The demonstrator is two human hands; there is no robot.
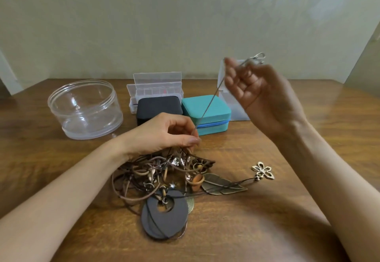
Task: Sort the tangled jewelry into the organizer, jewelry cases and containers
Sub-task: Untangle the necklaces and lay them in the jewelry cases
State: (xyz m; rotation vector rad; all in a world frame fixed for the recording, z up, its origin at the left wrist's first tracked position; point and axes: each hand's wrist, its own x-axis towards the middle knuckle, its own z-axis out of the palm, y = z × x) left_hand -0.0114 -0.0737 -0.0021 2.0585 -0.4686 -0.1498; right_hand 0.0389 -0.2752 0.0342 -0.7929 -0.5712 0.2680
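Two hands are working one thin metal chain (209, 105). The left hand (164, 134) is pinching its lower end above one tangle (164, 175) of leather cords, brass leaf and dark disc pendants, lying at 6 o'clock on the wooden table (246, 231). The blurred right hand (257, 93), raised at 2 o'clock, is gripping the clasp end. One round clear tub (85, 109) is sitting at 10 o'clock. One clear compartmented organizer (156, 85), one black case (156, 105) and one teal case (218, 115) are sitting at 12, and one frosted box (232, 105) at 1.

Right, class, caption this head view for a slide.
A thin chain held taut between left hand and right hand above tangled jewelry pile; black case, teal case, round tub behind.
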